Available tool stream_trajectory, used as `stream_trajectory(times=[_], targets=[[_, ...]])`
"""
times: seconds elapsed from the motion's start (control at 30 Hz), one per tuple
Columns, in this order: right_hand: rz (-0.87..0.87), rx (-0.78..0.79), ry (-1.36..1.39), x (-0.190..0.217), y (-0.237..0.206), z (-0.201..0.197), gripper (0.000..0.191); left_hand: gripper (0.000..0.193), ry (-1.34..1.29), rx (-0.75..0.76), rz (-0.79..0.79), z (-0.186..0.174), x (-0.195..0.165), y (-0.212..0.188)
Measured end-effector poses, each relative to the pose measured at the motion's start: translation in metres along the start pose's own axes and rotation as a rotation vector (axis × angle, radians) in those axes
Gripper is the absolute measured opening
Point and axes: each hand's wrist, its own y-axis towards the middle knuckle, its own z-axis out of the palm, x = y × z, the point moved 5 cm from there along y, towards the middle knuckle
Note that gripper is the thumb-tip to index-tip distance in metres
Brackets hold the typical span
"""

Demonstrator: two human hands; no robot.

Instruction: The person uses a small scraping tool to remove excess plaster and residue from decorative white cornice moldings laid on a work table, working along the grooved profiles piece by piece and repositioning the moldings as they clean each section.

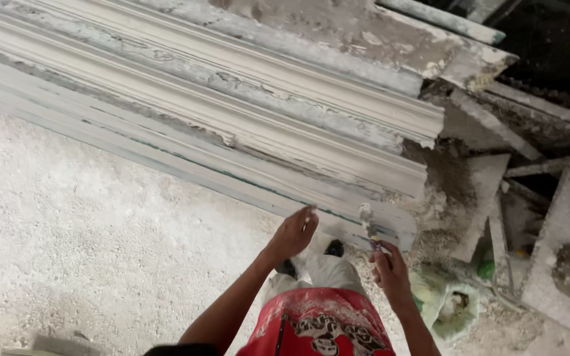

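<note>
Right hand closed on a small plaster-caked scraper, left hand loosely curled with fingertips on the near edge of the long white plaster moulding beyond, likely heavy, stiff, brittle, best supported underneath, not by its crumbling end.

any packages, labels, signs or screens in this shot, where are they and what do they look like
No labels, signs or screens show.
Bag: the one package-like thing, a crumpled pale green sack, open at the top, on the dusty floor just right of the right hand, by the end of the long white moulding.
Shirt print: black and white graphic on red cloth, bottom centre, between the right hand and left hand.
</note>
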Motion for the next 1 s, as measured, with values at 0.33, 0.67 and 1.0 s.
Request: stream_trajectory(times=[0.33, 0.67, 1.0], targets=[[-0.071, -0.145, 0.026, -0.020, 0.013, -0.086, 0.046, 0.059, 0.545, -0.182, 0.108, 0.035, -0.079, 0.100], [-0.301, -0.208, -0.278, -0.014, 0.054, -0.114, 0.041, 0.055, 0.796, -0.345, 0.124, 0.046, -0.074, 0.116], [-0.187, -0.241, -0.332, -0.013, 0.065, -0.099, 0.042, 0.055, 0.773, -0.357, 0.110, 0.045, -0.063, 0.113]])
